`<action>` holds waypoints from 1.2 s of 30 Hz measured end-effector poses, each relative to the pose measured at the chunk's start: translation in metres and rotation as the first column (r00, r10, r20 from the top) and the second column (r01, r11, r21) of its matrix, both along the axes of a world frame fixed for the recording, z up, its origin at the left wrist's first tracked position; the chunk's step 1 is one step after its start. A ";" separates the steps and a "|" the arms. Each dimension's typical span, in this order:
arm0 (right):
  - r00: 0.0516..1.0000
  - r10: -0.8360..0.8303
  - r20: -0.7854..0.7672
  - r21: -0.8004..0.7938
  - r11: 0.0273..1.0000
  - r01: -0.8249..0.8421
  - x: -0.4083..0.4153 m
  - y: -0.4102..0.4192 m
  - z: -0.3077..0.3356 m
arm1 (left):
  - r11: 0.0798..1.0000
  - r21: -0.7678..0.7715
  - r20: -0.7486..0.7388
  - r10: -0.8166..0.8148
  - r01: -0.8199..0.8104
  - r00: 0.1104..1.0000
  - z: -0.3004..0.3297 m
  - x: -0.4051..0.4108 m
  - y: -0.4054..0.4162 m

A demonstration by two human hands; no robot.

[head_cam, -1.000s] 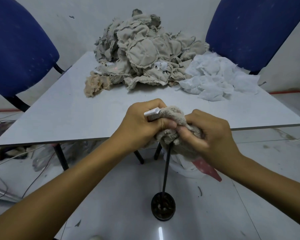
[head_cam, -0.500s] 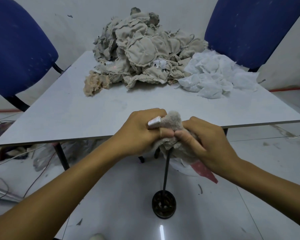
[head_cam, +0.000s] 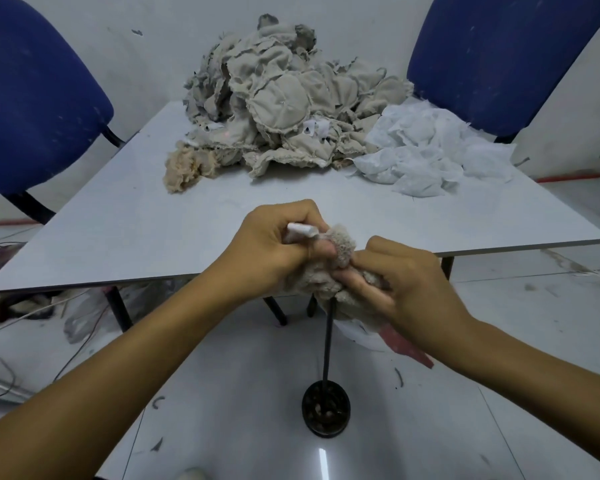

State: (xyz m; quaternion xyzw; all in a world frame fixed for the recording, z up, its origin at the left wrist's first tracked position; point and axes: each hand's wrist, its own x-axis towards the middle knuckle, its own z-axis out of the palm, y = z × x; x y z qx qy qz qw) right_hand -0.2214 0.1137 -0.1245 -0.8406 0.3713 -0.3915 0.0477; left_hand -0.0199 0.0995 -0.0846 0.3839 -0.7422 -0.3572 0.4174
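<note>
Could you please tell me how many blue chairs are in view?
2. The left chair stands beside the table's far left corner, the right chair behind its far right corner. None seems hidden.

Walls: a scuffed white wall (head_cam: 361, 39) is rising behind.
Floor: glossy pale tiles (head_cam: 243, 393) are reflecting light.
Furniture: left blue chair (head_cam: 32, 109) and right blue chair (head_cam: 499, 53) are flanking a grey worktop (head_cam: 136, 230).

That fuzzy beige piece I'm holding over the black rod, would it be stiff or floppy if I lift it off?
Probably floppy: the fuzzy beige piece bunches and folds between the left hand and right hand. Likely light, as it looks like thin pile fabric. Its plush nap should grip rather than slip, though it may snag on the black rod.
</note>
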 end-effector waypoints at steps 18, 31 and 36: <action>0.998 0.040 0.057 0.058 0.997 -0.043 -0.005 -0.003 0.001 | 0.984 0.152 0.128 -0.115 0.095 0.985 -0.001 0.008 -0.004; 0.995 0.090 0.042 0.014 0.996 -0.090 -0.006 -0.010 0.006 | 0.998 0.051 0.027 -0.037 0.036 0.999 0.015 -0.003 -0.003; 0.988 0.138 0.063 0.136 0.980 -0.145 -0.008 -0.014 0.007 | 0.978 0.181 0.163 -0.130 0.100 0.978 0.014 0.004 -0.007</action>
